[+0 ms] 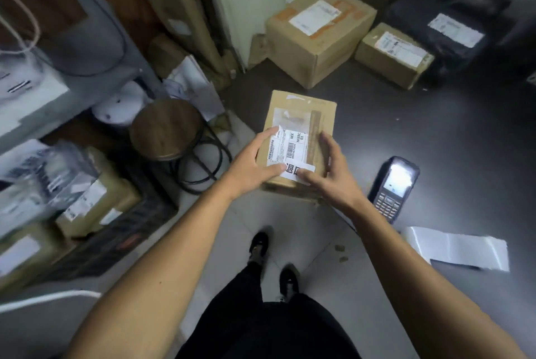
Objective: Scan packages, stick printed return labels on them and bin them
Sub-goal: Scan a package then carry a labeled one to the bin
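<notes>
box: flat brown cardboard parcel [298, 138] sitting at the front-left corner of the dark grey desk [435, 132], near end poking a bit over the edge, above the person's shoes

label: small white printed return sticker [300, 173] going on at the near end of the box, overlapping the bottom of the old white shipping label [287, 146]

left hand: the left hand [255, 161] lies flat-ish on the box, fingers spread, thumb pressing the sticker's left end

right hand: the right hand [327, 170] has its thumb on the sticker's right end, the other fingers loosely spread over the box's right side

how I'd do it: smooth from the middle outwards with both thumbs so no bubbles, and check the far corner is down, it looks slightly lifted

scanner: 1 black handheld scanner with keypad [394, 187], screen lit, just right of the box

label strip: 1 white strip of blank label backing [458, 248] near the desk's front edge

other parcels on desk: 2 brown boxes [319, 36] [394, 53] and 1 black poly bag [446, 30] at the far edge

stool: 1 round wooden stool [168, 129] on the floor, left of the desk
</notes>
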